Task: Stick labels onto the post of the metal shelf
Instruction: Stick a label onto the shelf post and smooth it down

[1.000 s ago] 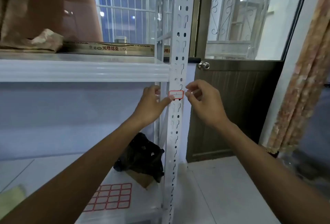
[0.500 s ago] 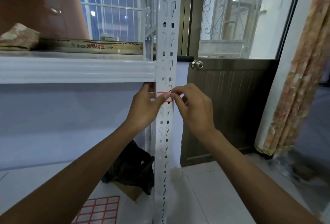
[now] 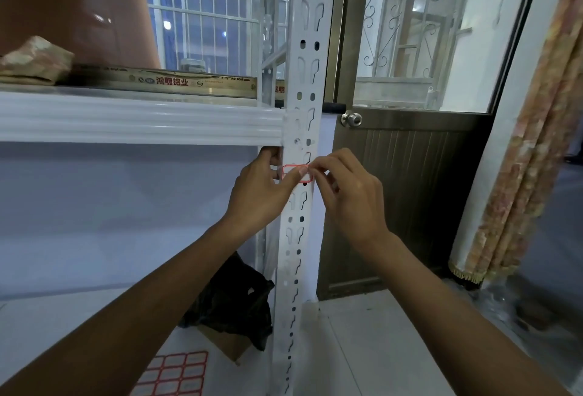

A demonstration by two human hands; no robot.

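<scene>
My left hand [image 3: 258,194] is at the white slotted post [image 3: 293,269] of the metal shelf, just under the ribbed shelf beam [image 3: 142,121]. Its fingers are curled round the post's left edge and its thumb lies flat across the front. Under that thumb is the label [image 3: 287,170], a small white rectangle with a red border. It sits level on the front face of the post, a little below the joint with the beam and over one of the slots. My right hand [image 3: 350,194] comes in from the other side. Its forefinger and thumb are pinched together on the label's right edge, and the other fingers are loosely bent behind them. I cannot tell whether that right edge is fully down on the metal. Low on the shelf board beneath, left of the post, lies the label sheet [image 3: 176,373] with its rows of red-framed blanks. Further back on the same board is a crumpled black plastic bag [image 3: 233,298] on top of a cardboard box [image 3: 230,345]. On the shelf above the beam rests a long printed box [image 3: 176,82]. To the right of the post stands a brown door [image 3: 410,190] with a round metal knob [image 3: 351,118], and a patterned curtain [image 3: 530,159] hangs at the far right.
</scene>
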